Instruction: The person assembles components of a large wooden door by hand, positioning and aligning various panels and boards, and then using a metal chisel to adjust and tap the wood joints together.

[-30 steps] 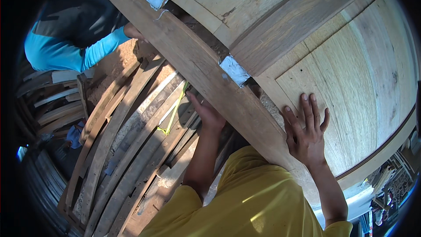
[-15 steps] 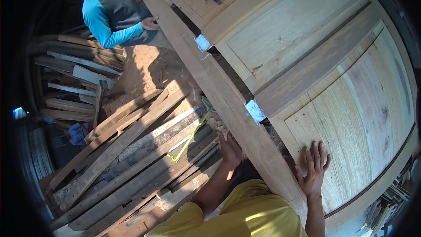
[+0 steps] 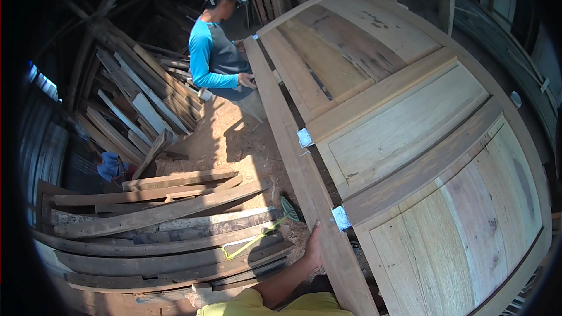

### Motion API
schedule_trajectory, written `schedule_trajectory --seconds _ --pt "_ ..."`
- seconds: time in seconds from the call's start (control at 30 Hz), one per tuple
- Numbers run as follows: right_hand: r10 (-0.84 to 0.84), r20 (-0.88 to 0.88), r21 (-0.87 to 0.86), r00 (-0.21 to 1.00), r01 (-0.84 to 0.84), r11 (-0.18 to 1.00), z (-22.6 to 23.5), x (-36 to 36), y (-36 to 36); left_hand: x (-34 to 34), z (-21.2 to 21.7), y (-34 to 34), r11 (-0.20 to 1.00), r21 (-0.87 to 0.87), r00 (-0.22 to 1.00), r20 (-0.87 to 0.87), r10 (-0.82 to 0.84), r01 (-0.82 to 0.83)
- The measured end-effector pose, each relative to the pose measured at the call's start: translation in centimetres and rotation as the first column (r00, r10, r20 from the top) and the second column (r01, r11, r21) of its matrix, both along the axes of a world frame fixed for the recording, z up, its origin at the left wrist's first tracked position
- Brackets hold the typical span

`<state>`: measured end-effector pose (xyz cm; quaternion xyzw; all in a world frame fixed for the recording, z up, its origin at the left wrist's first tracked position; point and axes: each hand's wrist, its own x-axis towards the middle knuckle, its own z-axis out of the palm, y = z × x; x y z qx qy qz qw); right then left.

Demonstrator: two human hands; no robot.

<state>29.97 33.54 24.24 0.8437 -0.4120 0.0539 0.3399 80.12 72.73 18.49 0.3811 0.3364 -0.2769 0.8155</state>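
Observation:
A long wooden board (image 3: pixel 319 213) runs beside a large panelled wooden door (image 3: pixel 404 140), with a narrow gap between them. White-coated tabs bridge the gap, one white tab (image 3: pixel 305 137) halfway along and another white tab (image 3: pixel 341 218) closer to me. My left hand (image 3: pixel 314 247) grips the board's left edge near its close end; its thumb shows at the edge and the other fingers are hidden. My right hand is out of the picture. At the far end, a co-worker's hand (image 3: pixel 246 80) is on the same board.
The co-worker (image 3: pixel 216 52) in a cap and blue-sleeved shirt stands at the far left of the door. Stacked planks (image 3: pixel 158 246) lie to my left, with a yellow-green strap (image 3: pixel 252 244) on them. More timber (image 3: pixel 140 105) leans behind. A person in blue (image 3: pixel 111 167) is at far left.
My view has swung so the door's far end and the co-worker's head now show. My right hand has left the door panel and the picture. My left hand now grips the board's edge.

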Motion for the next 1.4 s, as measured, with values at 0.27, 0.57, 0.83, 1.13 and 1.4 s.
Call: schedule_trajectory --seconds 0.27,0.57,0.83,1.13,1.4 --pt "-0.382 -0.396 -0.308 0.835 0.272 0.912 -6.8 0.2 -1.1 0.1 2.0 -0.9 0.997 0.077 0.999 0.049 -0.022 0.018" --pt "-0.728 -0.036 0.474 0.685 0.653 0.591 -3.5 4.7 -0.9 -0.1 3.4 -1.4 0.993 0.116 0.998 0.056 -0.025 0.018" --pt "-0.818 -0.085 0.648 0.569 0.655 0.389 7.5 11.4 0.3 0.0 1.6 -1.0 0.987 0.154 0.994 0.087 -0.068 0.054" --pt "-0.779 -0.083 0.394 0.622 0.738 0.547 -1.3 2.1 -3.5 -0.2 2.9 -1.2 0.987 0.151 0.995 0.078 -0.059 0.047" --pt "-0.785 -0.068 0.315 0.615 0.76 0.568 -2.4 1.2 -4.0 -2.2 -6.1 10.9 0.93 0.19 0.938 -0.094 0.335 -0.313"
